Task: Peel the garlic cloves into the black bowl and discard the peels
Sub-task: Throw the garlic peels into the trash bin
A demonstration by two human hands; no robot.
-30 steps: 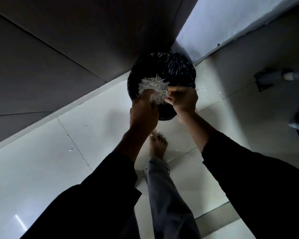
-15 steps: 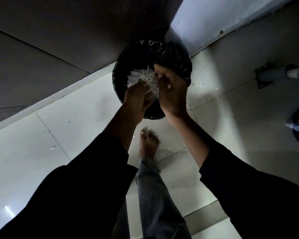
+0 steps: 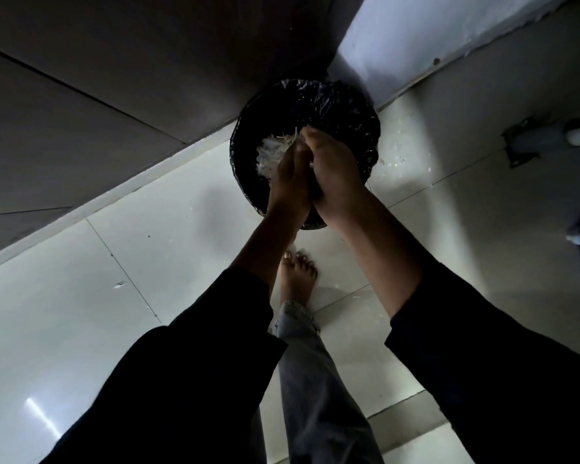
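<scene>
Black-lined bin (image 3: pixel 342 105), just one, sits in the corner, and two hands are pressed together over it: left hand (image 3: pixel 287 182) and right hand (image 3: pixel 335 177) cup one white clump of garlic peels (image 3: pixel 270 155) above its opening.

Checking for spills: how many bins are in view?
1: the black-lined bin stands in the wall corner, under both hands holding garlic peels. Others may lie outside view.

Both hands (image 3: pixel 312 175) together over black-lined bin (image 3: pixel 345 105), pale garlic peels (image 3: pixel 271 155) between them
</scene>
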